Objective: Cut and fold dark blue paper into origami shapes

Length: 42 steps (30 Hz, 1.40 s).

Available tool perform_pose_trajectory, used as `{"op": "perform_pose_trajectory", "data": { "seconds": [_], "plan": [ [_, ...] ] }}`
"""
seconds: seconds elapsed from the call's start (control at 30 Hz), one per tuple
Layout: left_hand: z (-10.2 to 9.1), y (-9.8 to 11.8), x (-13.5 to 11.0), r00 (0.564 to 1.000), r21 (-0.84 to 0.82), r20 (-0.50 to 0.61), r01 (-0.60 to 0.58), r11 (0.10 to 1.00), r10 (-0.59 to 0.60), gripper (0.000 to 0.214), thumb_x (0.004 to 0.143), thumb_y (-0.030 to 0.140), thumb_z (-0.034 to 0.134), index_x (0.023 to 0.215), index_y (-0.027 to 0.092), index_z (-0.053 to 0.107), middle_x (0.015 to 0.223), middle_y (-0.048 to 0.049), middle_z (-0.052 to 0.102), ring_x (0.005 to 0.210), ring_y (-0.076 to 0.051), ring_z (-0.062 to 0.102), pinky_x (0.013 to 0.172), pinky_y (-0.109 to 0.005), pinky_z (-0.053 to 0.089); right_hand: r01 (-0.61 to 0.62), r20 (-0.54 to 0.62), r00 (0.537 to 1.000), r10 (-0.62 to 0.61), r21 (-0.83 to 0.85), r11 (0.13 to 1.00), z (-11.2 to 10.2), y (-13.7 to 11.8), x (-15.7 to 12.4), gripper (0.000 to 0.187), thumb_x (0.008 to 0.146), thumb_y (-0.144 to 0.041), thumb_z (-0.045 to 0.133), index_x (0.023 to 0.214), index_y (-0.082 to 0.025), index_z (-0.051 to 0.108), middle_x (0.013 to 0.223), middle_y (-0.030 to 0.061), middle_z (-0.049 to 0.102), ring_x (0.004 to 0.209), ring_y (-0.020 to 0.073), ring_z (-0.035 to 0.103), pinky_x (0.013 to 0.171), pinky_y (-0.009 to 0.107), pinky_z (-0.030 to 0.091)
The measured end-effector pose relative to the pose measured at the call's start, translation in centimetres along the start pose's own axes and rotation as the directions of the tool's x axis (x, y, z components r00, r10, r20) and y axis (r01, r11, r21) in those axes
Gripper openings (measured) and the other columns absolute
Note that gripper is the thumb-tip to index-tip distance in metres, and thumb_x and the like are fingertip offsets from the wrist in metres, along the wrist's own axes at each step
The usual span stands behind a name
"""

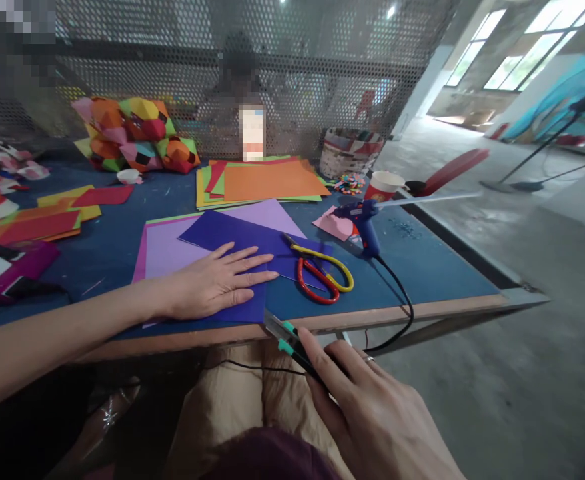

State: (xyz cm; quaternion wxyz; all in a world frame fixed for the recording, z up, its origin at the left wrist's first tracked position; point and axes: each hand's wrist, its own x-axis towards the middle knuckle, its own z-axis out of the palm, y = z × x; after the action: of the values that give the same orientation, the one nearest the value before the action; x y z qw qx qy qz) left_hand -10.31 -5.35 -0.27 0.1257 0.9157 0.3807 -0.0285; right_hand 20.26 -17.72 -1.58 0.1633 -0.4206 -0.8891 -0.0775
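My left hand lies flat with fingers spread on dark blue-purple paper near the table's front edge. Lilac paper shows beneath that sheet. In my right hand is a utility knife with a black and green handle. Its blade points toward the corner of the dark sheet at the table edge; whether it touches the paper I cannot tell. Scissors with one red and one yellow handle lie partly on the dark paper, right of my left hand.
A blue glue gun with a trailing black cord stands on the right, beside pink paper. Farther back are stacked coloured sheets, a paper cup and folded paper shapes. A purple tool lies far left.
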Motion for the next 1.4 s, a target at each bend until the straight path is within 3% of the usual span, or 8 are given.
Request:
{"op": "perform_pose_trajectory", "data": {
  "seconds": [0.53, 1.07, 1.4],
  "plan": [
    [0.2, -0.1, 0.2, 1.0, 0.02, -0.013, 0.004, 1.0, -0.004, 0.055, 0.114, 0.055, 0.024, 0.169, 0.047, 0.024, 0.181, 0.0037, 0.017, 0.168, -0.032, 0.011, 0.132, -0.065, 0.005, -0.062, 0.036, 0.998, 0.06, 0.058, 0.996, -0.3, -1.7, 0.0, 0.048, 0.113, -0.024, 0.032, 0.151, -0.011, 0.058, 0.105, 0.0126, 0.077, 0.066, 0.0168, 0.076, 0.057, 0.026, 0.063],
    [0.2, -0.1, 0.3, 1.0, 0.01, -0.017, -0.014, 1.0, 0.014, 0.056, 0.114, 0.051, 0.026, 0.169, 0.044, 0.024, 0.181, 0.0018, 0.017, 0.168, -0.033, 0.014, 0.131, -0.069, 0.01, -0.078, 0.064, 0.995, 0.075, 0.057, 0.995, -0.2, -2.9, 0.3, 0.048, 0.112, -0.022, 0.033, 0.152, -0.012, 0.057, 0.106, 0.0127, 0.077, 0.073, 0.017, 0.077, 0.064, 0.024, 0.064],
    [0.4, -0.2, 0.3, 1.0, -0.011, -0.026, -0.017, 1.0, 0.017, 0.056, 0.114, 0.053, 0.026, 0.169, 0.043, 0.026, 0.181, 0.0013, 0.018, 0.168, -0.033, 0.013, 0.131, -0.068, 0.008, -0.107, 0.045, 0.993, 0.105, 0.049, 0.993, 0.0, -3.7, -0.1, 0.047, 0.112, -0.023, 0.035, 0.152, -0.012, 0.057, 0.113, 0.0141, 0.078, 0.078, 0.0205, 0.08, 0.058, 0.027, 0.065]
  ]
}}
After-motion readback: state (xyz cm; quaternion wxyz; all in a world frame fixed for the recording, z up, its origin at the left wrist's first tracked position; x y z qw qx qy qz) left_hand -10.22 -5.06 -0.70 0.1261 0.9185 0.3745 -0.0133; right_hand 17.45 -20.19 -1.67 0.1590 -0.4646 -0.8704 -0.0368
